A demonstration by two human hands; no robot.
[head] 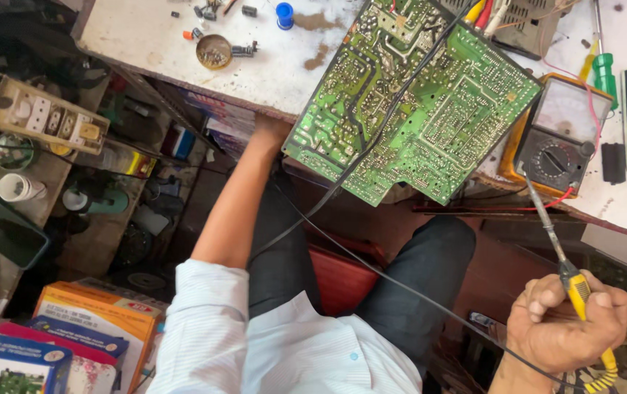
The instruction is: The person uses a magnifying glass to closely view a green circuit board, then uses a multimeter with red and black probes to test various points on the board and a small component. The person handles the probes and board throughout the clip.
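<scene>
Seen from above at a cluttered repair counter (182, 51), a person's right hand (569, 321) is closed around the yellow handle of a soldering iron (555, 244), whose thin shaft points up and to the left toward the lower right edge of a large green circuit board (430, 109). The board lies solder side up, tilted, its long axis running diagonally and its lower corner overhanging the counter's edge. The left hand (269, 131) reaches up under the board's left corner; its fingers are hidden, so its grip cannot be told, though it appears to steady the board. The right hand sits well below the board, the left touching or just beside it. An analogue meter in a yellow case (558, 135) lies just right of the board. At lower left, an orange box (102, 310) and blue printed boxes (14, 365) are stacked.
</scene>
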